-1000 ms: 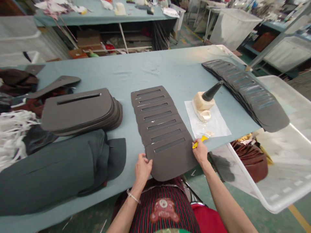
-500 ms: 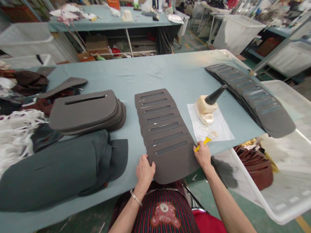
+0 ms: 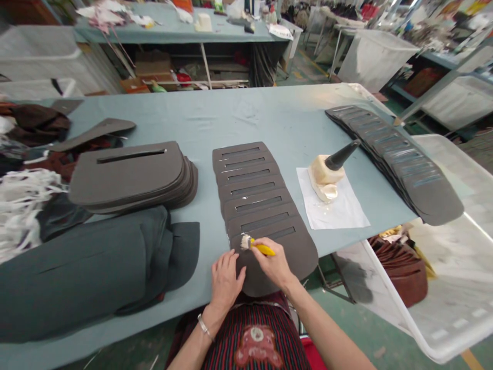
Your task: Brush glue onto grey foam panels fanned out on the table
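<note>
A fanned row of dark grey-brown slotted panels [image 3: 275,257] lies in front of me, each overlapping the one behind. My right hand [image 3: 272,263] grips a small brush with a yellow handle [image 3: 265,250]. Its pale bristles rest at the left end of the nearest panel's slot. Resting on the left edge of that same panel is my left hand [image 3: 226,277], fingers spread and thumb on top. To the right, a cream bottle with a black cone nozzle [image 3: 325,169] sits on a white sheet [image 3: 350,216], beside a whitish blob.
A thick stack of similar panels [image 3: 131,177] and folded dark green material [image 3: 77,277] lie left. Another fanned row of panels [image 3: 427,190] runs along the right table edge. Below it, a white bin [image 3: 454,313] holds reddish-brown pieces [image 3: 408,282].
My right hand has carried the brush from the panel's right edge leftward to its slot. My left hand has flattened more onto the left edge.
</note>
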Available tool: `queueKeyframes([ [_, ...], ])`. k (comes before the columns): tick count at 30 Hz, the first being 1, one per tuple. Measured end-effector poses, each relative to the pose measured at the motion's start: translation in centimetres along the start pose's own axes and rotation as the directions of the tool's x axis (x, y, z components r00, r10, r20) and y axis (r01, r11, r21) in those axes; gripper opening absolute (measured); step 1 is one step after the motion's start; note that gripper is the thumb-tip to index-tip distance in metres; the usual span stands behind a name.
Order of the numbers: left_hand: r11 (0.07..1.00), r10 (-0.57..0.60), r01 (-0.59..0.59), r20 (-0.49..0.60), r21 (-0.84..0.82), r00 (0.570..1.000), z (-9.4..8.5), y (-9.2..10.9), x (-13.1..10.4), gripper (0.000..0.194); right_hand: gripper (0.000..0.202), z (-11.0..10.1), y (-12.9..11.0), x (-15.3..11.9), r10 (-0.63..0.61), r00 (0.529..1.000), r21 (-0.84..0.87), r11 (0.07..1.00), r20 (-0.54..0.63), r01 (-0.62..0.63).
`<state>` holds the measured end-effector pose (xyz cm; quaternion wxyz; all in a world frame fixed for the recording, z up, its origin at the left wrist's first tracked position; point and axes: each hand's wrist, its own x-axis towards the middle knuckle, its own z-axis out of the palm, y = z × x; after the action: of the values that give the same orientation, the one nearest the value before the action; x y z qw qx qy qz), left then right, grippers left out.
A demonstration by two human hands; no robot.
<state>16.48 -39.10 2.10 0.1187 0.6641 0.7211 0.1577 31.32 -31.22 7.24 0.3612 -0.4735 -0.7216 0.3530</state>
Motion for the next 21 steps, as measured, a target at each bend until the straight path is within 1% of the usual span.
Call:
queueKeyframes([
  [1,1.0,-0.004,0.004,0.009,0.011,1.0,0.0,0.1,0.0,0.033,0.014,0.5,0.3,0.1,-0.007,0.999,-0.002,1.0,0.039,0.007],
  [2,1.0,-0.005,0.004,0.018,0.022,1.0,-0.1,0.1,0.0,0.033,0.014,0.4,0.8,0.3,-0.005,0.998,-0.026,1.0,0.066,0.006],
  [3,1.0,-0.005,0.004,0.026,0.03,1.0,-0.1,0.1,0.1,0.033,0.015,-0.4,1.6,0.5,0.013,0.997,-0.065,0.998,0.07,-0.008],
  [4,0.999,-0.006,0.005,0.032,0.037,0.999,-0.2,0.1,0.1,0.033,0.015,-1.8,2.6,0.8,0.047,0.998,-0.114,0.993,0.048,-0.041],
  [5,0.999,-0.008,0.006,0.038,0.041,0.999,-0.2,0.1,0.1,0.033,0.016,-3.6,3.7,1.1,0.094,0.996,-0.169,0.981,0.004,-0.092],
  [7,0.999,-0.014,0.012,0.042,0.044,0.999,-0.3,0.1,0.2,0.033,0.017,-7.3,5.4,1.8,0.182,0.975,-0.292,0.933,-0.125,-0.212],
  [8,0.999,-0.016,0.014,0.042,0.044,0.999,-0.4,0.1,0.2,0.033,0.017,-8.7,5.9,2.0,0.198,0.961,-0.359,0.897,-0.193,-0.257],
  [9,0.999,-0.015,0.013,0.039,0.045,0.999,-0.4,0.1,0.2,0.033,0.018,-9.6,6.1,2.1,0.193,0.947,-0.408,0.867,-0.255,-0.287],
  [10,0.999,-0.01,0.008,0.036,0.045,0.999,-0.3,0.1,0.2,0.033,0.019,-9.9,6.0,2.0,0.171,0.941,-0.435,0.852,-0.292,-0.29],
  [11,0.999,-0.003,0.002,0.032,0.046,0.999,-0.3,0.1,0.2,0.033,0.019,-9.6,5.8,1.8,0.141,0.946,-0.438,0.859,-0.292,-0.263],
  [12,0.999,0.001,-0.002,0.028,0.048,1.0,-0.2,0.0,0.2,0.033,0.019,-9.0,5.4,1.6,0.111,0.963,-0.418,0.884,-0.246,-0.209],
  [14,0.999,0.005,-0.006,0.019,0.054,1.0,-0.1,0.0,0.1,0.033,0.018,-7.5,4.9,0.9,0.071,0.993,-0.333,0.938,-0.095,-0.099],
  [15,0.998,0.006,-0.007,0.013,0.056,1.0,-0.1,0.0,0.1,0.033,0.017,-7.1,5.0,0.7,0.081,0.995,-0.304,0.948,-0.052,-0.093],
  [16,0.998,0.008,-0.009,0.008,0.058,1.0,0.0,0.0,0.1,0.033,0.017,-7.1,5.3,0.7,0.118,0.991,-0.3,0.945,-0.061,-0.131],
  [17,0.998,0.011,-0.011,0.004,0.057,1.0,0.0,0.1,0.1,0.033,0.017,-7.6,5.9,0.8,0.169,0.978,-0.32,0.926,-0.121,-0.199],
  [18,0.998,0.017,-0.017,0.0,0.055,1.0,0.1,0.1,0.1,0.033,0.017,-8.5,6.5,1.0,0.215,0.953,-0.345,0.896,-0.212,-0.278],
  [19,0.998,0.023,-0.022,-0.004,0.051,1.0,0.1,0.1,0.1,0.033,0.018,-9.8,7.2,1.5,0.242,0.922,-0.36,0.867,-0.301,-0.345],
  [21,0.999,0.024,-0.023,-0.018,0.031,1.0,0.3,0.0,0.1,0.033,0.019,-13.0,8.4,2.6,0.252,0.88,-0.351,0.846,-0.402,-0.402],
])
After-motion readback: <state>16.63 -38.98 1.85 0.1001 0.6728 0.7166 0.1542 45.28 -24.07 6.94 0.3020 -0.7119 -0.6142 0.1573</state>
